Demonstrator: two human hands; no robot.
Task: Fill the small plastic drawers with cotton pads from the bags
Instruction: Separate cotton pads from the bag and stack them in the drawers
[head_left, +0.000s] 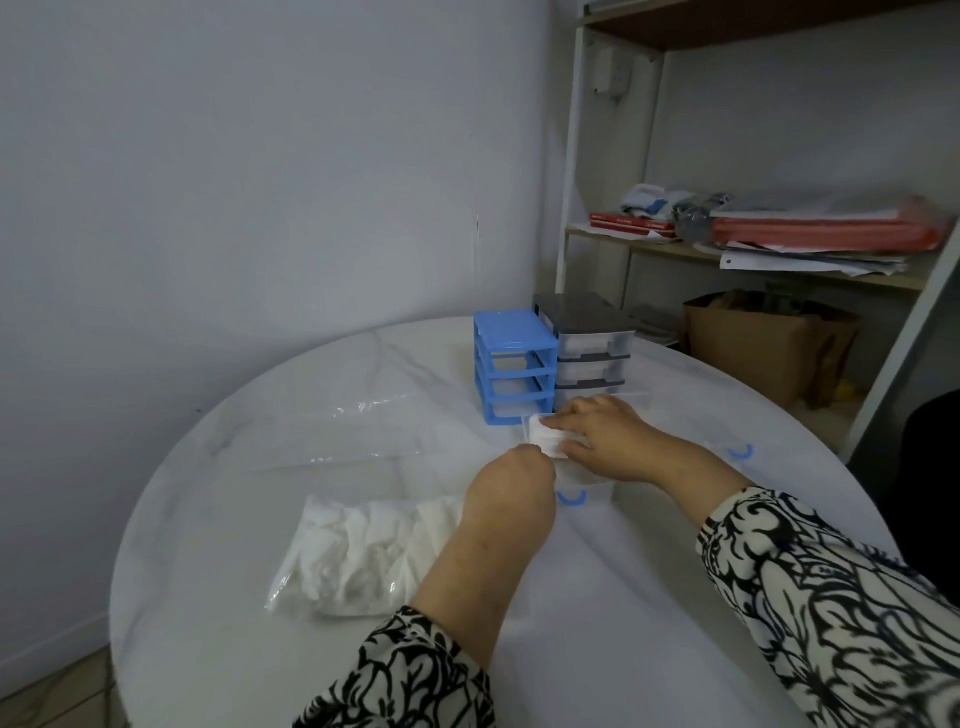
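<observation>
Left hand (511, 486) fingers hidden behind knuckles; clear drawer (582, 480) mostly covered by hands; both sleeves cut off at bottom edge.

Bare pale wall (234, 182), round white table (649, 597), cluttered shelving unit (597, 208) right.
</observation>
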